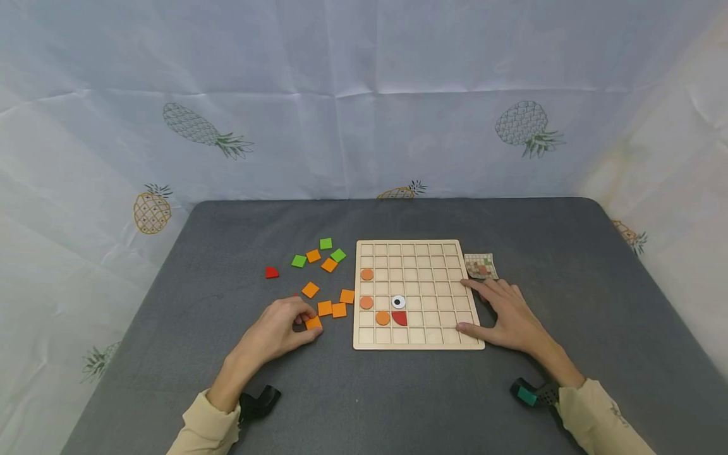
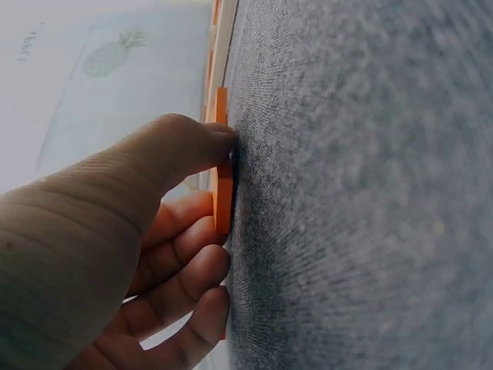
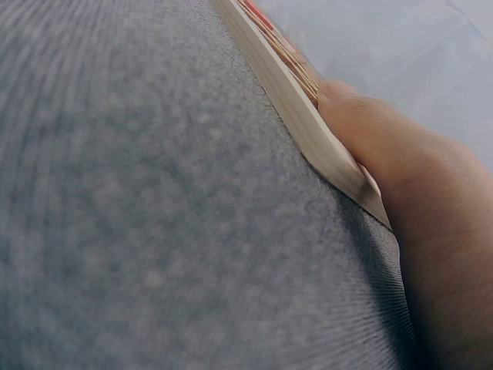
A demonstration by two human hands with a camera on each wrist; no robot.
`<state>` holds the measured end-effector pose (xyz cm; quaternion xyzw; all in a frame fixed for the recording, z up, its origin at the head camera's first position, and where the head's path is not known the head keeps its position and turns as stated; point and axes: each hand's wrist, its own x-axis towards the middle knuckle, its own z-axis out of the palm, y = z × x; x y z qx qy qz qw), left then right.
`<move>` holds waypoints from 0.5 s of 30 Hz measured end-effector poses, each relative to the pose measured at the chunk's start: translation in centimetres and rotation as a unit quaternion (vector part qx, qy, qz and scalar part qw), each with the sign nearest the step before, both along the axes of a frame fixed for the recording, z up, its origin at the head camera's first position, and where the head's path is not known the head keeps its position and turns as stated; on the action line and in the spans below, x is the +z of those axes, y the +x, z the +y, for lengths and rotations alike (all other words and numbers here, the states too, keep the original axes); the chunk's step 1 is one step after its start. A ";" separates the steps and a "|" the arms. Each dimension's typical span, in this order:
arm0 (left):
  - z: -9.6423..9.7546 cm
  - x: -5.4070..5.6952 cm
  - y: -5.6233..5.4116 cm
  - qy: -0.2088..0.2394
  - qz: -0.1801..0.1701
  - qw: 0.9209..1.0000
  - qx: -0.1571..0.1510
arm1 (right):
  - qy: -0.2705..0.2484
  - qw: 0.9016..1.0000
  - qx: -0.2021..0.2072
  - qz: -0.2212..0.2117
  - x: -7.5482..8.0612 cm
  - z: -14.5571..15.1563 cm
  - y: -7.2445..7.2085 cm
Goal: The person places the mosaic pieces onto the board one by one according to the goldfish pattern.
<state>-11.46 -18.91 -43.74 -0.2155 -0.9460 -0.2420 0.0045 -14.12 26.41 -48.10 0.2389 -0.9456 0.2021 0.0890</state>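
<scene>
My left hand's [image 1: 279, 325] fingers pinch an orange square [image 1: 314, 323] by its edges, low against the bench [image 1: 364, 404], left of the gridded board [image 1: 408, 275]. So thin a piece wants a light, level hold; my right hand [image 1: 506, 322], fingers spread wide on the board's edge, should steady it.

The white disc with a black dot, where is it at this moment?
In the head view, the white disc lies on the wooden board, left of its middle, just above a red quarter-round piece.
</scene>
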 end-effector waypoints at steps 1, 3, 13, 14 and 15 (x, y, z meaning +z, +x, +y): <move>0.0 0.0 0.0 0.001 0.000 1.000 0.001 | 0.001 1.000 0.000 0.001 0.0 0.0 0.0; -0.1 0.0 0.0 0.008 0.000 1.000 0.003 | 0.002 1.000 0.000 0.001 0.0 0.0 0.0; -0.2 0.2 -0.1 0.029 0.000 1.000 0.004 | 0.006 1.000 -0.005 0.000 0.0 0.0 0.0; -0.2 0.2 -0.1 0.030 0.000 1.000 0.002 | 0.006 1.000 -0.004 0.002 0.0 0.0 0.0; -0.2 0.2 -0.2 0.032 -0.001 0.999 0.001 | 0.007 1.000 -0.003 0.004 0.0 0.0 0.0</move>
